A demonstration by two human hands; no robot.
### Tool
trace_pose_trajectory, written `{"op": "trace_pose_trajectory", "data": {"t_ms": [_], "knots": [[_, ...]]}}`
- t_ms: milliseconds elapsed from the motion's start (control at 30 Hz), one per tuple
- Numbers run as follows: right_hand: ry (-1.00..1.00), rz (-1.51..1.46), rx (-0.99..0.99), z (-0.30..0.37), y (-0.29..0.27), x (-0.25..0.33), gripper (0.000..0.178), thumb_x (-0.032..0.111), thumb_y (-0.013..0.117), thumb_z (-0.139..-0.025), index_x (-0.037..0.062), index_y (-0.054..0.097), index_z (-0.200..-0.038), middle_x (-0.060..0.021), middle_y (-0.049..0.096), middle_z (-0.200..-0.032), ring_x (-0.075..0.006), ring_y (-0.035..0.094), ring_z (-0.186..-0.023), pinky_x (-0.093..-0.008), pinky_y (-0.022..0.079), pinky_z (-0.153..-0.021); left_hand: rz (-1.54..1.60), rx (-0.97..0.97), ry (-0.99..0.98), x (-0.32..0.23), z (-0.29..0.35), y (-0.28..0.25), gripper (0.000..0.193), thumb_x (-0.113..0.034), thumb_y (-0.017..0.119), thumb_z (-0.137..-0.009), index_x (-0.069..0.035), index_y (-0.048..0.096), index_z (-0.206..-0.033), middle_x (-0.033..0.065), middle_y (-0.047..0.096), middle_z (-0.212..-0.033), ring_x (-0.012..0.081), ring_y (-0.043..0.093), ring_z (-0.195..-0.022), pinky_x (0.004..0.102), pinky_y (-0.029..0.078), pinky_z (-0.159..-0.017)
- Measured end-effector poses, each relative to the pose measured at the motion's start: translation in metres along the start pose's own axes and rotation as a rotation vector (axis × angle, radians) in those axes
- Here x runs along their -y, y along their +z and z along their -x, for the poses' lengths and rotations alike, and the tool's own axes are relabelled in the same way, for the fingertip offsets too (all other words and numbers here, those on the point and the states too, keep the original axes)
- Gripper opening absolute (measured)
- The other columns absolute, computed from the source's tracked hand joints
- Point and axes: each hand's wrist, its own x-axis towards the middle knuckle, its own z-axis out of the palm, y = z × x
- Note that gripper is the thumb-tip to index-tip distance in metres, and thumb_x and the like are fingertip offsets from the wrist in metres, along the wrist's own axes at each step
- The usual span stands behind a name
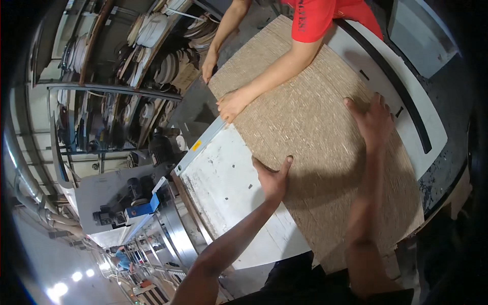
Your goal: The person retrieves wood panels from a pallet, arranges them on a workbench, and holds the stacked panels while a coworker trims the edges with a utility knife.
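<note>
A large brown board with a streaked wood-grain surface [305, 122] lies across a white worktable [218, 188]. At its left edge is my left hand [273, 180], thumb over the board and a finger stretched out past the edge. My right hand [375, 124] rests near the right edge, thumb and fingers spread, some fingertips at the rim. Across from me, a person in a red shirt [312, 20] has one hand [233, 104] on the board's left edge and another hand [209, 66] by its far corner. What lies beneath the board is hidden.
A curved black strip [391, 76] runs over the white tabletop at right. A metal fence [201, 144] with a yellow label meets the board's left side. Racks of edging coils [152, 30] stand at left, with a motorised machine [134, 195] below them. Small dark scraps dot the table.
</note>
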Motion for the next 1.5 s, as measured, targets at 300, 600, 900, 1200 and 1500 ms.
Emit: {"op": "trace_pose_trajectory", "data": {"t_ms": [300,600,900,1200,1500], "knots": [[0.018,-0.078,0.069,-0.003,-0.001,-0.003,0.12,0.095,0.064,-0.083,-0.0025,0.057,-0.153,-0.0285,0.067,-0.145,-0.0461,0.068,-0.131,-0.0608,0.053,-0.112,-0.03,-0.038,0.07,0.013,-0.004,0.003,0.125,-0.043,0.098,-0.085,0.015,0.021,-0.165,0.0368,0.044,-0.162,0.0432,0.047,-0.152,0.0469,0.038,-0.127],[0.056,-0.052,0.126,-0.005,-0.003,0.0,0.115,0.092,0.07,-0.082,-0.0003,0.059,-0.15,-0.0257,0.068,-0.143,-0.0433,0.068,-0.131,-0.0571,0.057,-0.108,0.05,-0.038,0.083,0.007,-0.001,0.006,0.126,-0.041,0.097,-0.087,0.017,0.017,-0.165,0.0367,0.043,-0.164,0.0414,0.045,-0.153,0.046,0.036,-0.129],[-0.012,-0.011,0.025,-0.003,0.003,-0.005,0.112,0.096,0.063,-0.085,-0.0037,0.066,-0.136,-0.0247,0.073,-0.126,-0.0416,0.073,-0.118,-0.0565,0.061,-0.098,0.059,-0.003,0.059,0.004,-0.002,0.003,0.126,-0.04,0.097,-0.088,0.016,0.015,-0.166,0.0359,0.042,-0.164,0.0407,0.045,-0.153,0.0459,0.036,-0.129],[-0.025,-0.019,-0.054,-0.001,0.005,-0.005,0.107,0.092,0.067,-0.085,-0.0021,0.066,-0.136,-0.0237,0.075,-0.124,-0.0422,0.075,-0.113,-0.0548,0.061,-0.095,0.011,-0.031,0.07,0.01,-0.002,0.005,0.123,-0.039,0.097,-0.088,0.015,0.019,-0.165,0.0352,0.045,-0.162,0.0409,0.047,-0.151,0.0462,0.038,-0.127],[-0.017,-0.045,-0.048,0.0,-0.007,0.0,0.095,0.081,0.08,-0.083,0.0001,0.068,-0.131,-0.021,0.076,-0.122,-0.041,0.076,-0.11,-0.0532,0.061,-0.094,0.062,-0.038,0.134,0.005,0.001,0.006,0.117,-0.04,0.097,-0.087,0.014,0.025,-0.162,0.0333,0.05,-0.157,0.0397,0.052,-0.147,0.0462,0.042,-0.124]]}}
